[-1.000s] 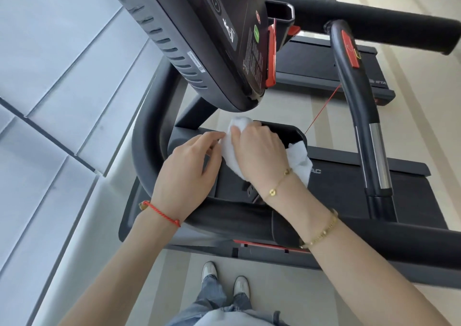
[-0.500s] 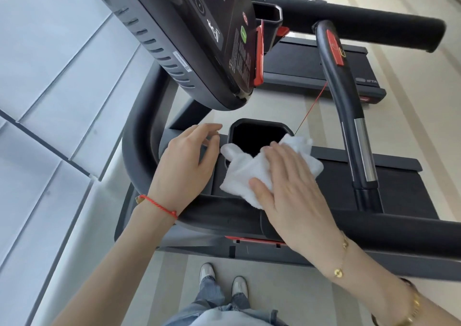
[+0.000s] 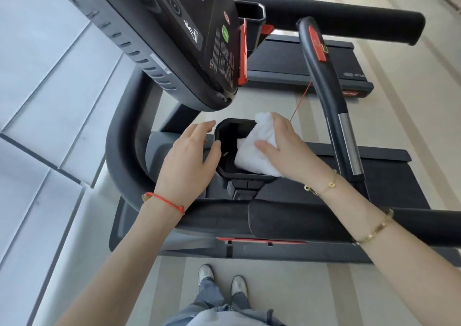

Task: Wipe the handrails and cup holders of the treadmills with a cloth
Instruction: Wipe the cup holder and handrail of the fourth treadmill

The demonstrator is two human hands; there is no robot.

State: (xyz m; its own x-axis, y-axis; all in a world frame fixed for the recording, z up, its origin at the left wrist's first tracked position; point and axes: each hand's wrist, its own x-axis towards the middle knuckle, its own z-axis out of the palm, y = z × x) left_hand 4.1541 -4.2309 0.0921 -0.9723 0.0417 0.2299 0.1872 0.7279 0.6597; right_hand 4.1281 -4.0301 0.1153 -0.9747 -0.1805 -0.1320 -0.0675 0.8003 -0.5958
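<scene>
The soft white cloth (image 3: 257,148) looks light and floppy; the right hand (image 3: 287,148) presses it flat-fingered on the black cup holder (image 3: 239,176), the left hand (image 3: 189,161) probably resting spread.

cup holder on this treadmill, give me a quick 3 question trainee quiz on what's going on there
1. True or false: the white cloth lies over the cup holder's right edge.
2. Which hand presses the cloth? A) left hand B) right hand
3. Fill in: the left wrist wears a ___ string bracelet.

Key: 1 true; 2 B; 3 red
</scene>
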